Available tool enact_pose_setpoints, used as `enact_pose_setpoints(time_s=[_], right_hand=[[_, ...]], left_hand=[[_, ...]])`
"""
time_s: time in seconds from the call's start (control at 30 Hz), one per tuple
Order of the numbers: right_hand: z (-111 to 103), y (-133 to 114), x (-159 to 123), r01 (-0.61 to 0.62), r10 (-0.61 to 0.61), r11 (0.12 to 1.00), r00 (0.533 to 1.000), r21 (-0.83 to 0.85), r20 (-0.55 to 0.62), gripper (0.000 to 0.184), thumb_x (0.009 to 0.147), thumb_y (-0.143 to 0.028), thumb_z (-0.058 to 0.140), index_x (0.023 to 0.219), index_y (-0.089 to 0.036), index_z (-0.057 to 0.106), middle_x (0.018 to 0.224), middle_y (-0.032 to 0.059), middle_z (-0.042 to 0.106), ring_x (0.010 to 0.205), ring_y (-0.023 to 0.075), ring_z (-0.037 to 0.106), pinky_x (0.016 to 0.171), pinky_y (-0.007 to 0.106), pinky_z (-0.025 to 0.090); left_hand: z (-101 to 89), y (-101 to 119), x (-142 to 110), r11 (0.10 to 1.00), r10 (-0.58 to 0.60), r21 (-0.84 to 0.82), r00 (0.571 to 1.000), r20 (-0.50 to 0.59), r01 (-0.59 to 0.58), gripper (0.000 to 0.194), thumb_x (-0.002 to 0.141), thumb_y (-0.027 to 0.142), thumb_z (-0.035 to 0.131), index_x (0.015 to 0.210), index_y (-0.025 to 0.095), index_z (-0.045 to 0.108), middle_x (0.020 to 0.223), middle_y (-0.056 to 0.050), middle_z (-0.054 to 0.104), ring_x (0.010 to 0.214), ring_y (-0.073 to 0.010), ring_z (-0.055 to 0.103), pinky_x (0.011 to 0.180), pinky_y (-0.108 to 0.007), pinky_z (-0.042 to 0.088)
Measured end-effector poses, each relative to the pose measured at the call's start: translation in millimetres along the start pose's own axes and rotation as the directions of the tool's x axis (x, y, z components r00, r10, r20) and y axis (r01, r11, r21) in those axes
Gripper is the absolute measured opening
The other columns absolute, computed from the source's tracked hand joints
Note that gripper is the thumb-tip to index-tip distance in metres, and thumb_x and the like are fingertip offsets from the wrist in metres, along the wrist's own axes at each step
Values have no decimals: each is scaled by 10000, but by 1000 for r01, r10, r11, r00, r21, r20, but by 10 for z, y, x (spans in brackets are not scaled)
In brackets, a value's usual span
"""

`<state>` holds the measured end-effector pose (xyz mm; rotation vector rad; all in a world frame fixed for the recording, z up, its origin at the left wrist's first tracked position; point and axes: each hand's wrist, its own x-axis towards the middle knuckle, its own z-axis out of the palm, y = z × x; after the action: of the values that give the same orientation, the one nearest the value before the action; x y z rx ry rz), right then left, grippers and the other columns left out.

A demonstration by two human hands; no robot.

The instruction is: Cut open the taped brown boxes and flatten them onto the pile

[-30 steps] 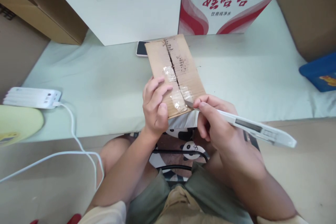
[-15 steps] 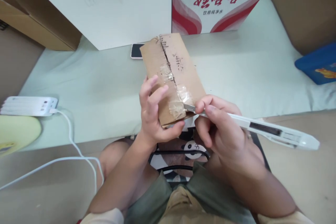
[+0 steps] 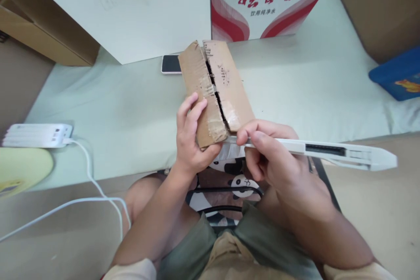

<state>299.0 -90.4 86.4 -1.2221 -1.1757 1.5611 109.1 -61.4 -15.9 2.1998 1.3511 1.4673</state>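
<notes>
A small brown cardboard box [image 3: 229,83] with clear tape over its top seam rests on the pale green surface [image 3: 131,109]. The seam is split open along its length. My left hand [image 3: 190,140] grips the box's near left corner, fingers on top and thumb under the end. My right hand [image 3: 272,157] is closed round a white utility knife [image 3: 328,152], whose blade end sits at the box's near edge under the right flap.
A phone [image 3: 170,64] lies behind the box. A large white box [image 3: 124,4] and a red-and-white printed carton [image 3: 265,0] stand at the back. A white power strip [image 3: 36,134] with cable lies left, a blue item [image 3: 397,76] right, brown cartons in the corners.
The knife has run through the tape to the box's near end, and the two top flaps have parted, showing a dark gap. My left thumb moved under the box's end.
</notes>
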Motion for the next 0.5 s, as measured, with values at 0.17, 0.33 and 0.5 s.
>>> enact_pose_setpoints(time_s=[0.17,0.33,0.5], right_hand=[[-101,81,33,112,-110,993,992,32,-55,296,933,-501,581,813,-237,642,384,-84,458,279,99,360,337,233,302],[-272,267,269,256,-313,944,894,-208,-320,234,956,-474,532,913,-256,606,442,-82,446,338,119,432,393,260,333],[-568,540,659,154,-431,783,833,-603,-347,176,873,-317,624,1023,-242,570,597,-50,625,493,149,564,537,289,414]], left_hand=[[-34,-37,5,1000,5,3,1000,-2,-5,829,909,827,473,1526,274,498,1550,-171,511,1488,-402,457,1252,-613,331],[-46,-43,4,999,-33,26,999,14,33,823,894,830,480,1500,273,514,1538,-172,515,1485,-410,461,1241,-619,352],[-14,-62,5,998,-59,-33,998,2,59,796,888,805,521,1489,282,520,1544,-164,505,1504,-410,442,1248,-611,352]])
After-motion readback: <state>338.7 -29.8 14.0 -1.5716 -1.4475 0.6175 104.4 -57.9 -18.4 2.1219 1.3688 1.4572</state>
